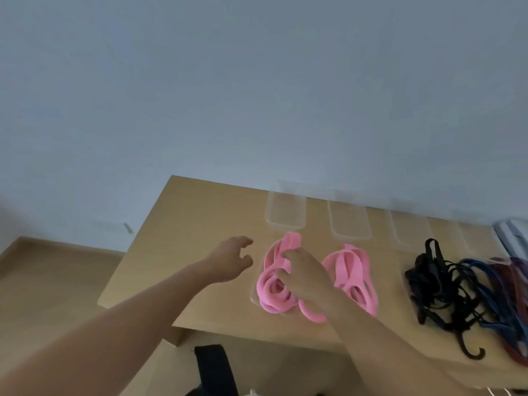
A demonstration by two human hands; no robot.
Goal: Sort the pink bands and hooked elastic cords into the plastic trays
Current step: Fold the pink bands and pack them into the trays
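Judging from the head view, the only one given, the sorting is taken to be partly done. One heap of pink bands (271, 284) is seen near the front edge of the wooden table (194, 212). A faint clear rim at its left side suggests that it lies in a plastic tray, though this cannot be told for sure. A second pink heap (354, 277) lies just beside it to the right, partly hidden by the right forearm. Further right, a tangle of black hooked cords (437, 284) is spread out, with blue cords (485, 281) and red cords (511, 277) touching it at the picture's edge; whether trays lie beneath them cannot be made out. Along the back of the table, by the wall, a row of clear trays (285, 215) is shown with nothing in them, so much of the task is judged to be left. The right hand (303, 275) is laid over the first pink heap, palm down, with its fingers curled into the bands so that several loops are gripped. The left hand (228, 261) is held out above the table just left of that heap and apart from it, its fingers loosely bent and the thumb parted, and nothing is held in it.
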